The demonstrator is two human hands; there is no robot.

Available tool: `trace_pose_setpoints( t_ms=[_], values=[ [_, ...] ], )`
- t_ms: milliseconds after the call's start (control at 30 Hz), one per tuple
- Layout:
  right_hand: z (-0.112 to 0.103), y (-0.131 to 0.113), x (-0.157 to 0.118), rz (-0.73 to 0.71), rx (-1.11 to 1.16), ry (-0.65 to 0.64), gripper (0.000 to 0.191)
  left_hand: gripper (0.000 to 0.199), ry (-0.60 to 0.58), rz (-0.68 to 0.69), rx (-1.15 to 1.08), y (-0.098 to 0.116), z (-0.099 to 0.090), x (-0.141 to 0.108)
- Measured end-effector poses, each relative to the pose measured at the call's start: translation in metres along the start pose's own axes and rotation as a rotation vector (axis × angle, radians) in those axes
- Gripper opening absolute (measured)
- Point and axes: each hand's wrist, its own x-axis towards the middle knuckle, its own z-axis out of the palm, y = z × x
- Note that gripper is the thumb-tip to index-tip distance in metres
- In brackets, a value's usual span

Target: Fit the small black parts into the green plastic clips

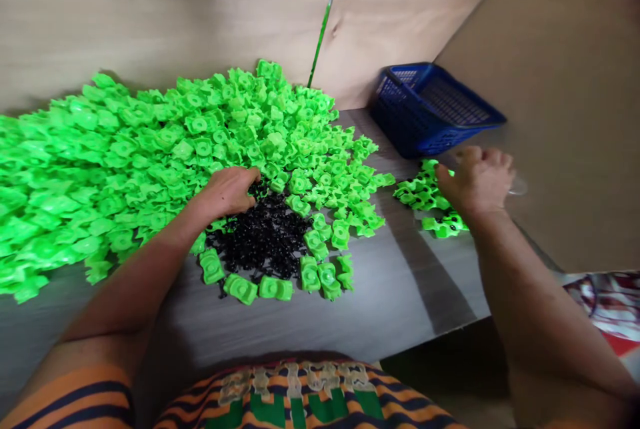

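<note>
My left hand (231,193) reaches into the heap of small black plastic parts (267,239). Its fingers are curled toward the thumb at the heap's far left edge, and what lies between them is hidden. My right hand (479,182) is on the right, just above a small group of green pieces with black parts fitted in them (425,189). Its fingers are apart, and I see nothing held. Several loose green plastic pieces (276,288) lie around the black heap, some face up with a round mark in the middle.
A large pile of bright green pieces (150,149) spreads across the left and back of the grey table (380,295). Behind the right-hand group stands a blue plastic basket (430,112), against the wooden wall (390,22). Patterned cloth (610,302) shows at far right.
</note>
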Motion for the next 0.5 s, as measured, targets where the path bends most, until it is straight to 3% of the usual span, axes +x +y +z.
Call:
trace_pose_setpoints(
  t_ms=[133, 200, 300, 400, 500],
  values=[
    [-0.003, -0.095, -0.035, -0.432, 0.408, -0.264, 0.015, 0.053, 0.012, 0.040, -0.067, -0.005, -0.003, -0.002],
    [-0.001, -0.148, -0.059, -0.590, 0.599, -0.479, 0.017, 0.053, 0.037, 0.084, -0.116, -0.008, -0.005, -0.004],
    [0.010, -0.210, -0.087, -0.685, 0.752, -0.719, 0.017, 0.051, 0.087, 0.143, -0.173, -0.010, -0.006, -0.009],
    [0.026, -0.240, -0.098, -0.658, 0.800, -0.804, 0.018, 0.044, 0.131, 0.155, -0.202, -0.009, -0.007, -0.012],
    [0.036, -0.247, -0.100, -0.592, 0.818, -0.846, 0.018, 0.038, 0.164, 0.155, -0.206, -0.006, -0.009, -0.012]
  ],
)
